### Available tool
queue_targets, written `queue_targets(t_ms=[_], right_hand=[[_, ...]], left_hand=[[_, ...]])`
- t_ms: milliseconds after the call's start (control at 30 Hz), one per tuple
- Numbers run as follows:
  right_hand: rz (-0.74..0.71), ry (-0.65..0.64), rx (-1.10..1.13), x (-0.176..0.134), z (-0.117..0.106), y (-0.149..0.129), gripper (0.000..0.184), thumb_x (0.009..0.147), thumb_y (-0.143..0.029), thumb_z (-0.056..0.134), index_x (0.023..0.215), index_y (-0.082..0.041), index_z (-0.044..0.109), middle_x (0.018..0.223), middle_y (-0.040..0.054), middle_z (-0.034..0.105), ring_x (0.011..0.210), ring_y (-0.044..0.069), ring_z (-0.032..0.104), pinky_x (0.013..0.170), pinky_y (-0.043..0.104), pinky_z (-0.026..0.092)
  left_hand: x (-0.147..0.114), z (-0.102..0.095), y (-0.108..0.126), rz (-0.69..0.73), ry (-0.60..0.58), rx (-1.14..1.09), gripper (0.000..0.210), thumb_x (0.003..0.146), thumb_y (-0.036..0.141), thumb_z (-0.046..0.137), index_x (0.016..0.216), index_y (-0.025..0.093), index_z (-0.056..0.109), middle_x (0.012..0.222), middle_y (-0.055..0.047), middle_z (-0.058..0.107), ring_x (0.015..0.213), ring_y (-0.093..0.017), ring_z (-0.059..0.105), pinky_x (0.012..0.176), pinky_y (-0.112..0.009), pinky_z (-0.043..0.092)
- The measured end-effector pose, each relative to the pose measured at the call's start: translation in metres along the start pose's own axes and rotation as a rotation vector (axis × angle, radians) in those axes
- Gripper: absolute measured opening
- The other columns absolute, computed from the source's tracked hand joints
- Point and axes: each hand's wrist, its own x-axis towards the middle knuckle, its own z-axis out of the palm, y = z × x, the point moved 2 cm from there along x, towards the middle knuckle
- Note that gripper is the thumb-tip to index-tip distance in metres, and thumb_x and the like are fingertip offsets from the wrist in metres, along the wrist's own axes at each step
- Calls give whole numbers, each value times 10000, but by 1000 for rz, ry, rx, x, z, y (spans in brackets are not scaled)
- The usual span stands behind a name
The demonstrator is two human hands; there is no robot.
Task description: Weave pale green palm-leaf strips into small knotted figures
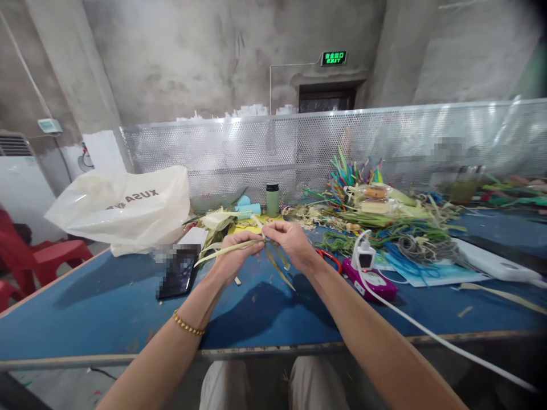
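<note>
Both my hands meet above the blue tabletop [239, 327], their fingertips close together around thin pale-green plant strips [239, 247]. My left hand [236, 254] is closed on the strips, and their loose ends trail out to its left. Pinched closed, my right hand [290, 242] grips the same strips where they come together. More strip ends [280, 270] hang below the fingers toward the table. The exact spot where the strips cross is partly hidden by my fingertips. A beaded bracelet [188, 323] circles my left wrist.
A black phone [178, 273] and a white plastic bag [123, 208] lie left. Behind stands a green bottle [272, 200]. Red-handled scissors [329, 259], a purple power strip [370, 280] with a white cable [427, 333], and heaped cords [410, 247] are right. A perforated metal screen [213, 151] lines the back.
</note>
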Motion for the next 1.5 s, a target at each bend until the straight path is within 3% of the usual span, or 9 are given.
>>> queue_targets(t_ms=[133, 267, 400, 567, 833, 1167, 1367, 1500], right_hand=[[84, 11, 160, -1, 6, 3, 309, 661, -424, 694, 643, -143, 566, 538, -22, 523, 471, 86, 436, 475, 230, 358], [7, 72, 116, -3, 11, -2, 299, 663, -388, 695, 586, -143, 543, 496, -49, 456, 477, 66, 372, 475, 215, 308], [33, 93, 58, -3, 14, 1, 280, 681, -383, 663, 590, -148, 539, 495, -48, 456, 475, 71, 372, 465, 223, 284], [88, 98, 57, -1, 15, 7, 236, 670, -340, 639, 585, -156, 518, 482, -50, 455, 452, 70, 371, 450, 222, 275], [133, 37, 167, -5, 16, 7, 278, 622, -340, 668, 541, -161, 470, 450, -68, 399, 425, 55, 329, 435, 220, 243], [185, -1, 249, -6, 17, 11, 251, 613, -312, 663, 534, -160, 481, 431, -61, 401, 397, 54, 333, 411, 214, 233], [171, 44, 135, -1, 14, 12, 240, 641, -354, 652, 605, -158, 518, 497, -45, 477, 444, 75, 389, 447, 219, 299], [35, 159, -180, 5, 0, 9, 307, 726, -403, 594, 560, -158, 515, 483, -42, 440, 461, 81, 362, 467, 231, 286]], left_hand=[[0, 4, -2, -54, -39, -209, 237, 629, 248, 775, 806, 110, 698, 707, -28, 622, 594, -78, 509, 562, -216, 385], [3, 4, -9, -152, 6, -364, 234, 650, 298, 768, 691, 91, 664, 604, -8, 565, 528, -55, 468, 510, -197, 364], [5, 2, -17, -257, 44, -419, 233, 602, 235, 803, 704, 81, 661, 598, -10, 570, 526, -46, 472, 511, -176, 370], [4, 1, -19, -308, -11, -410, 215, 612, 219, 797, 680, 63, 664, 578, -13, 562, 514, -45, 461, 530, -185, 379], [2, -2, -18, -278, -147, -332, 193, 653, 227, 770, 697, 71, 666, 605, -7, 539, 547, -56, 453, 559, -210, 361], [0, 0, -12, -233, -173, -283, 202, 653, 239, 767, 628, 92, 630, 539, 7, 506, 510, -65, 425, 535, -231, 326], [2, -1, -12, -256, -147, -380, 189, 637, 222, 777, 711, 80, 678, 646, -25, 573, 583, -70, 486, 600, -224, 373], [3, -3, -10, -251, -114, -321, 200, 600, 181, 784, 748, 75, 699, 672, -41, 605, 583, -71, 491, 596, -223, 374]])
